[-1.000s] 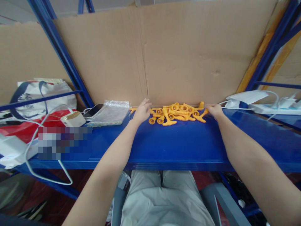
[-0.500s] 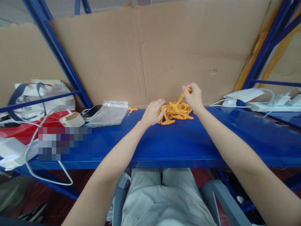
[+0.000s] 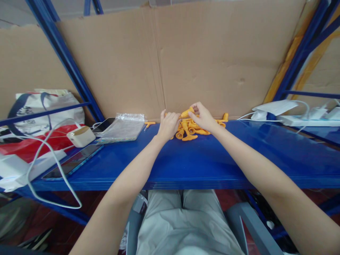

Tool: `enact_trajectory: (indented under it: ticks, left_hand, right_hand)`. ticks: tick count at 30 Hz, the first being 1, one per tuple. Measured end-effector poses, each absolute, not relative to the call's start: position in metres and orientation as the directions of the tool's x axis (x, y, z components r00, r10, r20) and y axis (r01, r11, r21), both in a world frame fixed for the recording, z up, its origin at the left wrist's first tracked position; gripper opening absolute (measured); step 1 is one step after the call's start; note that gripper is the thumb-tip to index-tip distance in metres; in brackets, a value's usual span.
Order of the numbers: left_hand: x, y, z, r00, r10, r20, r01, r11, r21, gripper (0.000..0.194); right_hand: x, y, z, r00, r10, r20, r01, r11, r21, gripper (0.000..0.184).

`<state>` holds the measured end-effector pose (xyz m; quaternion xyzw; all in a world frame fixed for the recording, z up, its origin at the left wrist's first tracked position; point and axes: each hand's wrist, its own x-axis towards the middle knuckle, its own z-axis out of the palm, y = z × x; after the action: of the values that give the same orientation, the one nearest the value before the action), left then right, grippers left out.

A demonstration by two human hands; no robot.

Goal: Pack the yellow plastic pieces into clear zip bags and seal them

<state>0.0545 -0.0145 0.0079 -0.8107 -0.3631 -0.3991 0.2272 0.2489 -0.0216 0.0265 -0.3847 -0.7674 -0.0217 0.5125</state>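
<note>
Several orange-yellow plastic T-shaped handles (image 3: 189, 135) lie in a pile at the back of the blue shelf, some showing round hollow ends. Just above the pile, my right hand (image 3: 203, 117) pinches the wide end of one orange-yellow plastic handle (image 3: 187, 113), which is raised and tilted. My left hand (image 3: 169, 124) is closed at the narrower left end of that same handle, its fingers curled and hiding the end. A separate small orange-yellow T-shaped piece (image 3: 150, 123) with a thin silvery tip rests left of my left hand.
A clear plastic bag (image 3: 124, 128) lies on the left beside a phone (image 3: 105, 125). Farther left are a tablet (image 3: 75, 161), a white charger (image 3: 81, 136), looping white cable and a red bag (image 3: 53, 136). A power strip (image 3: 305, 120) sits right. Cardboard (image 3: 212, 53) stands behind.
My right hand has moved left and slightly down with a handle, bringing it to my left hand. My left hand has gone from spread fingers to closed at the handle's end.
</note>
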Motion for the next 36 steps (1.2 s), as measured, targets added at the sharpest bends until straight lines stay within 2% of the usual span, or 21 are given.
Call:
enact_trajectory:
  ticks: [4, 8, 14, 17, 19, 21, 25, 27, 31, 36]
  left_hand:
    - [0.053, -0.018, 0.011, 0.444, 0.454, 0.773, 0.78, -0.62, -0.085, 0.023]
    - [0.053, -0.02, 0.014, 0.494, 0.47, 0.732, 0.752, -0.653, -0.088, 0.022]
    - [0.058, -0.025, 0.015, 0.565, 0.468, 0.679, 0.705, -0.701, -0.104, 0.022]
    - [0.061, -0.025, 0.015, 0.561, 0.519, 0.645, 0.704, -0.709, -0.042, 0.022]
    - [0.063, -0.024, 0.015, 0.527, 0.556, 0.643, 0.702, -0.711, 0.04, 0.022]
    - [0.065, -0.022, 0.016, 0.471, 0.613, 0.635, 0.682, -0.709, 0.179, 0.022]
    - [0.069, -0.019, 0.019, 0.357, 0.791, 0.497, 0.47, -0.612, 0.636, 0.024]
    - [0.071, -0.018, 0.02, 0.335, 0.846, 0.415, 0.302, -0.514, 0.803, 0.023]
    - [0.071, -0.019, 0.021, 0.348, 0.879, 0.326, 0.096, -0.38, 0.92, 0.02]
    - [0.066, -0.021, 0.025, 0.513, 0.835, 0.198, -0.051, -0.201, 0.978, 0.029]
  right_hand:
    - [0.249, -0.033, 0.029, -0.338, 0.481, 0.809, 0.767, 0.639, -0.06, 0.043]
    - [0.245, -0.038, 0.029, -0.506, 0.422, 0.752, 0.766, 0.621, 0.166, 0.042]
    - [0.244, -0.03, 0.021, -0.616, 0.493, 0.615, 0.761, 0.574, 0.302, 0.031]
    - [0.244, -0.031, 0.021, -0.619, 0.513, 0.595, 0.772, 0.534, 0.344, 0.027]
    - [0.243, -0.032, 0.023, -0.621, 0.5, 0.604, 0.771, 0.53, 0.353, 0.026]
    - [0.242, -0.034, 0.024, -0.619, 0.487, 0.617, 0.771, 0.528, 0.357, 0.026]
    - [0.241, -0.034, 0.026, -0.623, 0.445, 0.643, 0.765, 0.52, 0.38, 0.028]
    - [0.241, -0.034, 0.027, -0.622, 0.417, 0.662, 0.762, 0.518, 0.389, 0.027]
    - [0.243, -0.032, 0.026, -0.614, 0.394, 0.684, 0.768, 0.501, 0.4, 0.027]
    - [0.245, -0.03, 0.026, -0.615, 0.353, 0.705, 0.758, 0.512, 0.405, 0.028]
